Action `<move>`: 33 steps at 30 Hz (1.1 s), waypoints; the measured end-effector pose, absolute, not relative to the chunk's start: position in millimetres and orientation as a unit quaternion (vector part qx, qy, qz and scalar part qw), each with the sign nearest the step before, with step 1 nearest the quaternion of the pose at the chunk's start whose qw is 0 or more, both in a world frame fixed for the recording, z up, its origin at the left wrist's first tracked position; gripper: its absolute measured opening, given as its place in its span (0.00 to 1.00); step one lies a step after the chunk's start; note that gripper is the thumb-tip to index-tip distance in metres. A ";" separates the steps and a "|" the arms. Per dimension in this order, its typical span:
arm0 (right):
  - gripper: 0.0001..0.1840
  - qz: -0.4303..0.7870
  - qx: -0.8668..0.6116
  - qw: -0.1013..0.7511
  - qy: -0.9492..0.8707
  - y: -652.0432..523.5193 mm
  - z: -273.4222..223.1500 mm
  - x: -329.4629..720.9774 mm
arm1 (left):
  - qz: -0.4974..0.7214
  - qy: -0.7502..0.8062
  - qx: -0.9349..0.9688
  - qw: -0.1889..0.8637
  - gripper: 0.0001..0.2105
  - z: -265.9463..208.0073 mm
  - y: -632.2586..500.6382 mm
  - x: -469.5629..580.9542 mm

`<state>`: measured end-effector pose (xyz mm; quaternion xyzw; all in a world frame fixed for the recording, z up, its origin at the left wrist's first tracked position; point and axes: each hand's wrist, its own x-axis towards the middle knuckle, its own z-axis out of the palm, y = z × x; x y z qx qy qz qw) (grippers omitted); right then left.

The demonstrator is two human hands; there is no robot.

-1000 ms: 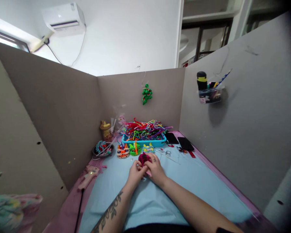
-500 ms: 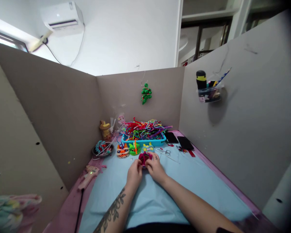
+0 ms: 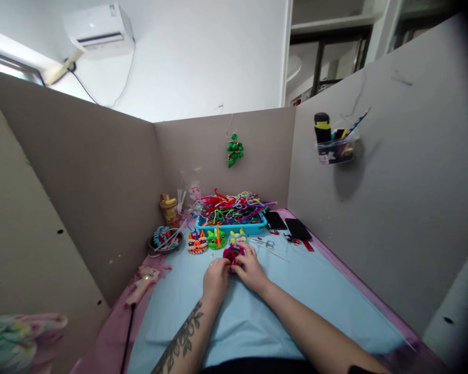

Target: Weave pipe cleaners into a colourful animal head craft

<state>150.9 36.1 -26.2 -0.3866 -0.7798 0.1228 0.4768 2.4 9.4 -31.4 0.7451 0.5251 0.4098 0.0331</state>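
Note:
Between my two hands is a small round magenta pipe-cleaner piece [image 3: 233,253], hollow like a little basket. My left hand [image 3: 216,279] pinches its near left edge with thumb and fingers. On the other side, my right hand [image 3: 251,269] grips the right edge, its fingers curled over the rim. My fingers hide much of its lower part. Just beyond stand an orange-and-cream pipe-cleaner figure [image 3: 197,243], a green one with an orange stem [image 3: 217,239] and a yellow-and-lilac one [image 3: 237,237].
A blue tray [image 3: 234,228] heaped with colourful pipe cleaners stands at the back. Scissors [image 3: 269,243] and two dark phones [image 3: 297,229] lie to the right. At left are a dark bowl [image 3: 166,240] and a pink glue gun [image 3: 142,287]. Grey partitions surround the table.
My left hand has turned slightly, and its fingers have shifted along the near edge of the magenta piece. The right hand keeps its hold with a small finger shift.

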 end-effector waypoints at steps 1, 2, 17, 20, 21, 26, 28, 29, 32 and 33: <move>0.03 0.125 -0.390 0.478 -0.777 36.5 -26.1 150.9 | 0.407 0.527 0.745 0.029 0.09 -30.9 9.1 2.4; 0.04 0.127 -0.391 0.478 -0.776 36.9 -26.1 151.1 | 0.403 0.530 0.746 0.023 0.09 -30.2 8.7 2.4; 0.05 0.125 -0.360 0.480 -0.791 37.9 -22.0 160.8 | 0.406 0.489 0.772 0.030 0.09 -25.1 11.8 0.3; 0.05 0.116 -0.371 0.494 -0.778 39.0 -22.8 161.1 | 0.419 0.511 0.750 0.040 0.09 -26.5 12.1 -1.8; 0.05 0.114 -0.376 0.497 -0.773 39.4 -23.2 160.9 | 0.425 0.518 0.741 0.040 0.09 -27.0 12.1 -2.7; 0.05 0.120 -0.387 0.494 -0.769 41.6 -24.1 162.7 | 0.430 0.533 0.728 0.016 0.08 -26.9 11.6 -6.6; 0.06 0.126 -0.381 0.485 -0.777 43.1 -23.4 165.4 | 0.419 0.530 0.737 -0.010 0.08 -25.3 11.1 -6.9; 0.06 0.130 -0.374 0.478 -0.784 44.0 -22.9 167.1 | 0.412 0.528 0.742 -0.025 0.08 -24.4 10.8 -6.7; 0.07 0.156 -0.349 0.456 -0.804 47.0 -21.3 172.3 | 0.397 0.524 0.752 -0.058 0.08 -22.3 10.0 -5.9; 0.07 0.168 -0.341 0.448 -0.809 47.9 -20.9 173.7 | 0.395 0.524 0.753 -0.058 0.08 -22.2 10.0 -5.8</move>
